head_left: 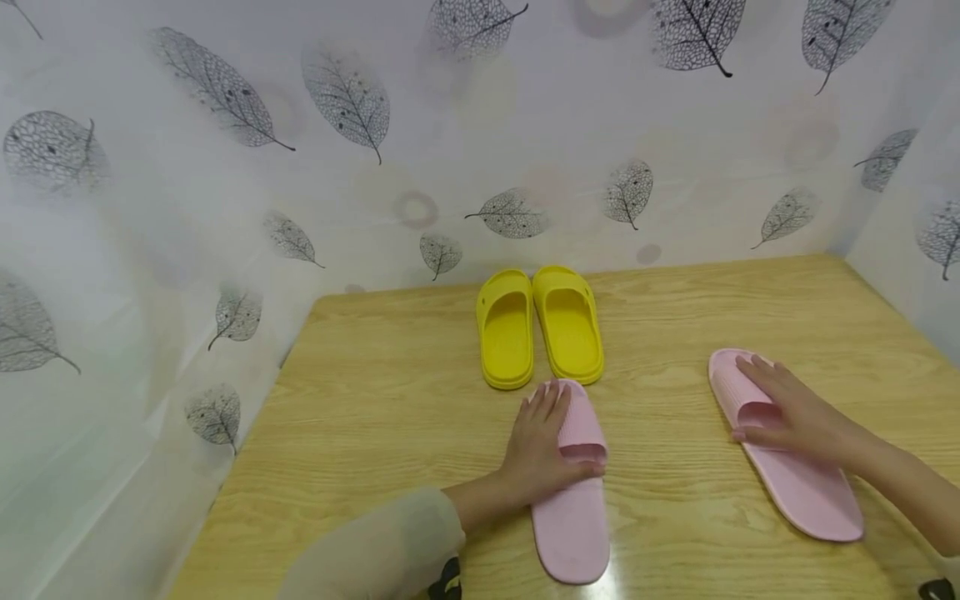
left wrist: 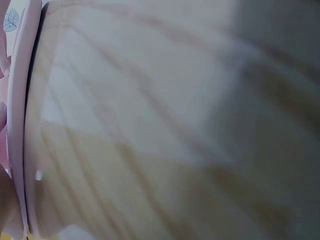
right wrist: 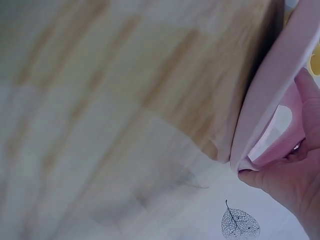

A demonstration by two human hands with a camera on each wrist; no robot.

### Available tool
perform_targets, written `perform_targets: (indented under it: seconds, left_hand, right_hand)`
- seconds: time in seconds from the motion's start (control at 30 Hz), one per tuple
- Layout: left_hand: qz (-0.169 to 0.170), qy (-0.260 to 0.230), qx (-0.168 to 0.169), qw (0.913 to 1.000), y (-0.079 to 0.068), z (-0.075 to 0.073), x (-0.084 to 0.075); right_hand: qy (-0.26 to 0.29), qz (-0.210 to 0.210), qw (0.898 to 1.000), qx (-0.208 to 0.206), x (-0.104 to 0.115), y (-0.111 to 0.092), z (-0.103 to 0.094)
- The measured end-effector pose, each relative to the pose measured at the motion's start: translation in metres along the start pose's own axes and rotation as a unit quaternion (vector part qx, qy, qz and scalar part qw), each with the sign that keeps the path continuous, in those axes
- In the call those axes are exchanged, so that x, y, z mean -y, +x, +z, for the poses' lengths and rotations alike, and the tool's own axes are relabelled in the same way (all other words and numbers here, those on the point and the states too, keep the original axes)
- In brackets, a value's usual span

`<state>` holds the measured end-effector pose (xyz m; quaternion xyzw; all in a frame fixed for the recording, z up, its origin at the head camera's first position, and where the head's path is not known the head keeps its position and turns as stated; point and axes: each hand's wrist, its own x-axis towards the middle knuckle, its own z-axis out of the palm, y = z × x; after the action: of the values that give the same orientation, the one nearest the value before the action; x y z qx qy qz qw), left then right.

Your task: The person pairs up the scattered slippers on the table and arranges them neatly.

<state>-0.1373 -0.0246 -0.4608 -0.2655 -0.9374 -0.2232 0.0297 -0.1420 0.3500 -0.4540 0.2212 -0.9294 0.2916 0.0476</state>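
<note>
Two pink slippers are on the wooden tabletop in the head view, toes pointing away. My left hand grips the left pink slipper, fingers over its ribbed strap and thumb across the foot opening. The right pink slipper lies at a slant. My right hand holds it by the strap, fingers on the far side and thumb near the opening. In the right wrist view, fingers touch the rim of the pink slipper. Only an edge of the pink slipper shows in the left wrist view.
A pair of yellow slippers stands side by side at the back of the wooden table, just beyond the left pink slipper's toe. A white leaf-print sheet hangs along the back and both sides.
</note>
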Motion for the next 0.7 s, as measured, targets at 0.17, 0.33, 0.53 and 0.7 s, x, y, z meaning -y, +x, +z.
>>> perform_targets:
  seconds: [0.17, 0.33, 0.53, 0.7]
  left_hand:
    - [0.01, 0.012, -0.005, 0.9999, 0.0019, -0.0013, -0.0025]
    - [0.012, 0.012, -0.001, 0.9999, 0.003, -0.0024, -0.0043]
    - [0.005, 0.005, 0.013, 0.9999, 0.0021, -0.0019, -0.0054]
    - [-0.002, 0.008, 0.018, 0.9998, 0.0021, 0.0003, -0.0059]
  right_hand:
    - [-0.004, -0.007, 1.0, -0.005, -0.0002, 0.0008, -0.0005]
    - [-0.001, -0.014, 1.0, -0.009, -0.0005, 0.0014, -0.0001]
    - [0.002, -0.014, 1.0, -0.007, -0.0003, 0.0012, 0.0012]
    - [0.001, -0.006, 1.0, -0.002, 0.0005, 0.0009, 0.0004]
